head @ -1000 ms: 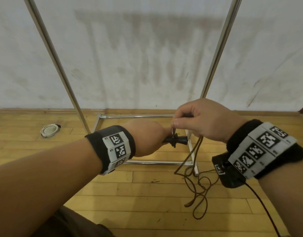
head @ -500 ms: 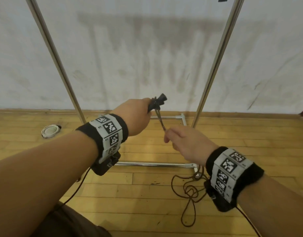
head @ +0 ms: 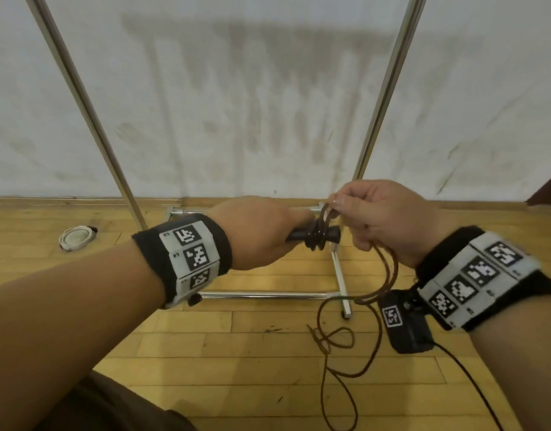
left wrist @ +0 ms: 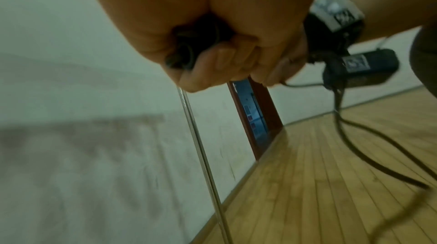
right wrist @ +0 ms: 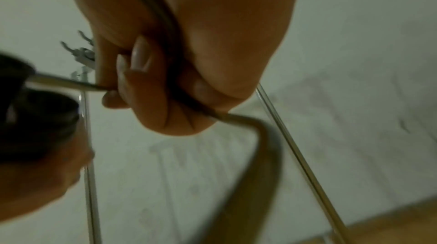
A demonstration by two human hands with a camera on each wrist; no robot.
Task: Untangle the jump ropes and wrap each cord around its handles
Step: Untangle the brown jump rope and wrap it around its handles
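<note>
My left hand (head: 261, 233) grips the black jump-rope handles (head: 314, 234), held level in front of me; its fingers (left wrist: 227, 61) curl round the dark handles (left wrist: 196, 42). A few turns of brown cord (head: 319, 231) circle the handles. My right hand (head: 379, 219) pinches a loop of that cord just above the handles' right end, fingers (right wrist: 132, 68) curled round the cord (right wrist: 260, 136). The rest of the cord (head: 339, 346) hangs from my right hand and lies in loose loops on the wooden floor.
A chrome rack stands against the white wall, with two slanted poles (head: 90, 119) (head: 386, 88) and a floor frame (head: 261, 295). A round white lid (head: 76, 239) lies on the floor at left. A wrist camera (head: 404, 325) and its cable hang under my right wrist.
My left hand has dropped and turned the handles from tilted up to level. My right hand has risen from below the handles to above their right end, laying cord over them.
</note>
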